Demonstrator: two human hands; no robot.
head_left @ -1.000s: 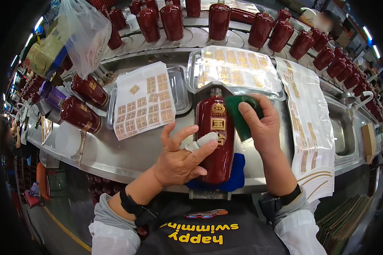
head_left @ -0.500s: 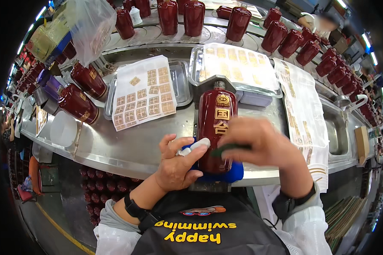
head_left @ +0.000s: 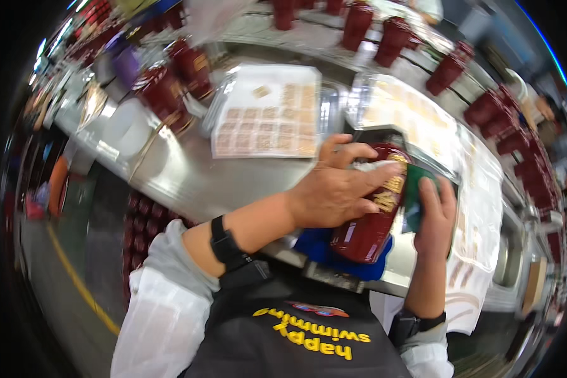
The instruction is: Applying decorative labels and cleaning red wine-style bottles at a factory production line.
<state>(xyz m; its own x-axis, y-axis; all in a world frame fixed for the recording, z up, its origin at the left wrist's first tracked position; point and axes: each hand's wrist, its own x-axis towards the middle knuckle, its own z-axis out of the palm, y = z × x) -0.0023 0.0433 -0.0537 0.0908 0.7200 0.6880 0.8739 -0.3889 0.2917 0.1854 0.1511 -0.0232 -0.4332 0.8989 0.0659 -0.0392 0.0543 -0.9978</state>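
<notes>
A dark red bottle (head_left: 360, 238) with raised gold characters lies on a blue cloth (head_left: 316, 246) at the counter's front edge. My left hand (head_left: 334, 189) rests on it with fingers spread, the index finger over the gold characters and the thumb lower down. Something white covers part of that index finger. At the bottle's right side, my right hand (head_left: 436, 217) grips a green pad (head_left: 413, 196), fingers bent round its right edge. The pad is close against the bottle; blur hides whether they touch.
A sheet of gold labels (head_left: 239, 135) lies on a metal tray at left, another label sheet (head_left: 416, 113) behind the bottle. Red bottles (head_left: 164, 97) lean at left beside a white round tub (head_left: 127, 129). More bottles (head_left: 394, 41) stand farther back. A sink (head_left: 509, 255) is at right.
The view has swung and blurred. My left hand has come over the bottle's front from its left side. My right hand has moved from across the bottle to its right side, still with the pad.
</notes>
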